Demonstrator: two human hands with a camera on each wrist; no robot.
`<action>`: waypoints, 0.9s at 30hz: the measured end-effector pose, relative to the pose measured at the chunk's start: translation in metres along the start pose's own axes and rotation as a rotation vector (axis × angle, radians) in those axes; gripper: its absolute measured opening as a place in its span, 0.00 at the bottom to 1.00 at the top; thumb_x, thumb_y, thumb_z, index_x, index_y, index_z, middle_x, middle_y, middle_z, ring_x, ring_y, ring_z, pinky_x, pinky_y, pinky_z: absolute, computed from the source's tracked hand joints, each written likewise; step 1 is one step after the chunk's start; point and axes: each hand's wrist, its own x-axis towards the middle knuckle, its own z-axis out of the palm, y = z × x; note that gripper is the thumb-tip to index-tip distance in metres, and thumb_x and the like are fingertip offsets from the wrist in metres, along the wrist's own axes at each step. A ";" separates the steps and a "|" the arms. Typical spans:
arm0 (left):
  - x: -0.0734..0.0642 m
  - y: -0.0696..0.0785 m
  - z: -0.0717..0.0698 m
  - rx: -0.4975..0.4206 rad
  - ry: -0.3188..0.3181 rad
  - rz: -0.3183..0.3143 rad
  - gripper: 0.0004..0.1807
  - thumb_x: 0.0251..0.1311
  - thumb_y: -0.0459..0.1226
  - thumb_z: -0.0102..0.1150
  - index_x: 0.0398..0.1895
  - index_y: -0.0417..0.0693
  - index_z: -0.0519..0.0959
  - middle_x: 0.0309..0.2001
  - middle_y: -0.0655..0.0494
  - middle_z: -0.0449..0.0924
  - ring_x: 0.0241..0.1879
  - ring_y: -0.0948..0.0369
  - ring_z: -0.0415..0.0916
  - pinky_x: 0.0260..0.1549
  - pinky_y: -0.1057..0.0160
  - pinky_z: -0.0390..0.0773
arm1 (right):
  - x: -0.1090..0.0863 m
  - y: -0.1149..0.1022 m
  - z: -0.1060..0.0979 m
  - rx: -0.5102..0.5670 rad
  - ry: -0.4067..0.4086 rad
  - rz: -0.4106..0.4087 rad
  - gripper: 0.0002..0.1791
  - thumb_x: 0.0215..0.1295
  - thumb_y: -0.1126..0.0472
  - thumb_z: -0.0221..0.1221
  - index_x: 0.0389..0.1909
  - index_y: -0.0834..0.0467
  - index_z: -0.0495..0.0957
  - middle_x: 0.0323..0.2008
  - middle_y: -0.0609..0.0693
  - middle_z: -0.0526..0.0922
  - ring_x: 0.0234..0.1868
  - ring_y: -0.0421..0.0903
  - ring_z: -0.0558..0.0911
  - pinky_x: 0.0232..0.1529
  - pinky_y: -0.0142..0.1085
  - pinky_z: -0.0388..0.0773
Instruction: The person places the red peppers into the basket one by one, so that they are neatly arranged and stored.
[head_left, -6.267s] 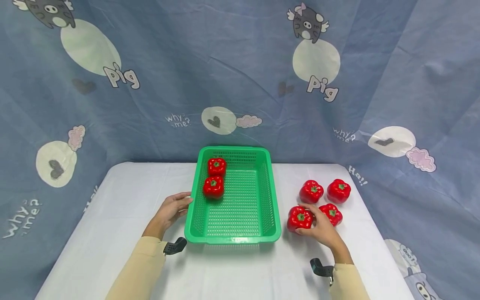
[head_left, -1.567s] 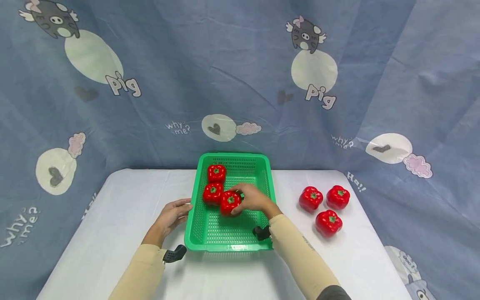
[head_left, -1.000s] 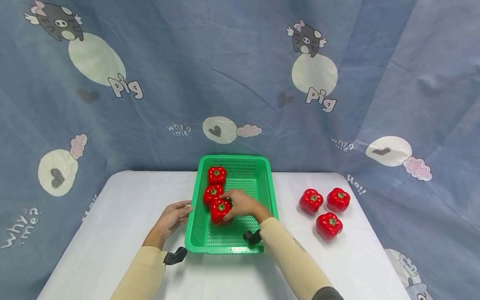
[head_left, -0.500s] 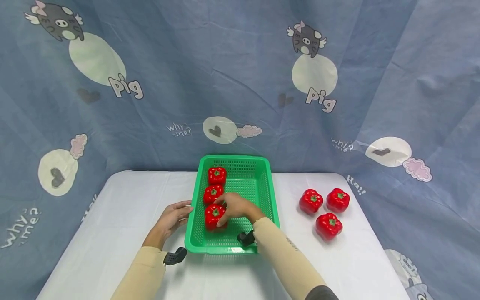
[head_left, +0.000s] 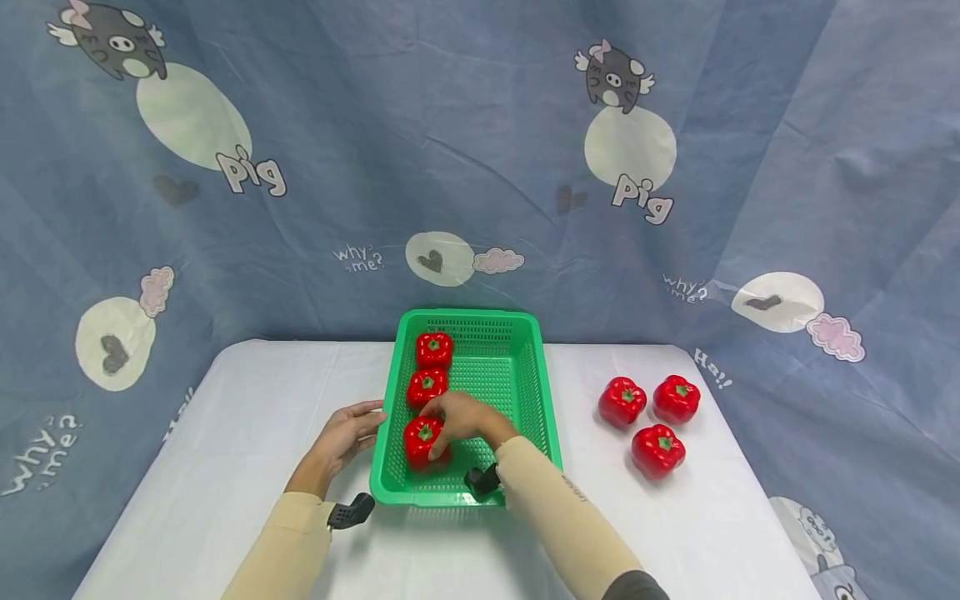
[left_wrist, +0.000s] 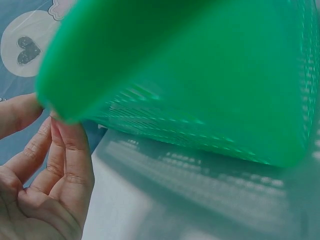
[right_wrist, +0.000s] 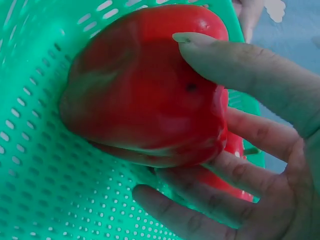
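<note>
My right hand (head_left: pixel 459 417) holds a red bell pepper (head_left: pixel 422 442) near the front left corner inside the green plastic basket (head_left: pixel 465 498). In the right wrist view, the thumb lies over one side of this bell pepper (right_wrist: pixel 145 90), with the fingers around the other side. Two more red bell peppers, a middle one (head_left: pixel 427 387) and a far one (head_left: pixel 434 348), stand behind it in a row along the left wall. My left hand (head_left: pixel 341 437) pinches the basket's left rim; the left wrist view shows its fingertips at the rim (left_wrist: pixel 65 107).
Three red bell peppers rest on the white table (head_left: pixel 600 533) to the right of the basket: a left one (head_left: pixel 622 403), a far right one (head_left: pixel 677 400) and a near one (head_left: pixel 657 452). A blue patterned cloth (head_left: pixel 480 150) hangs behind the table.
My right hand took a bell pepper from the right group into the basket, then moved it left and nearer along the left wall. The left hand stays at the rim.
</note>
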 end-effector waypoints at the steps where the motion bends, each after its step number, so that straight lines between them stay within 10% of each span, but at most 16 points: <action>1: 0.000 0.000 0.000 -0.003 0.003 -0.003 0.27 0.64 0.34 0.57 0.64 0.31 0.66 0.41 0.58 0.83 0.38 0.65 0.81 0.40 0.66 0.82 | 0.000 0.000 0.001 0.006 0.003 0.010 0.32 0.43 0.61 0.76 0.53 0.55 0.79 0.46 0.48 0.79 0.47 0.45 0.74 0.40 0.37 0.79; 27: -0.001 0.001 -0.001 0.011 -0.003 -0.007 0.28 0.64 0.35 0.57 0.65 0.31 0.65 0.43 0.57 0.82 0.39 0.65 0.80 0.42 0.65 0.82 | 0.000 -0.010 0.006 -0.075 0.024 0.079 0.36 0.42 0.55 0.77 0.56 0.53 0.74 0.43 0.48 0.77 0.46 0.45 0.74 0.41 0.38 0.79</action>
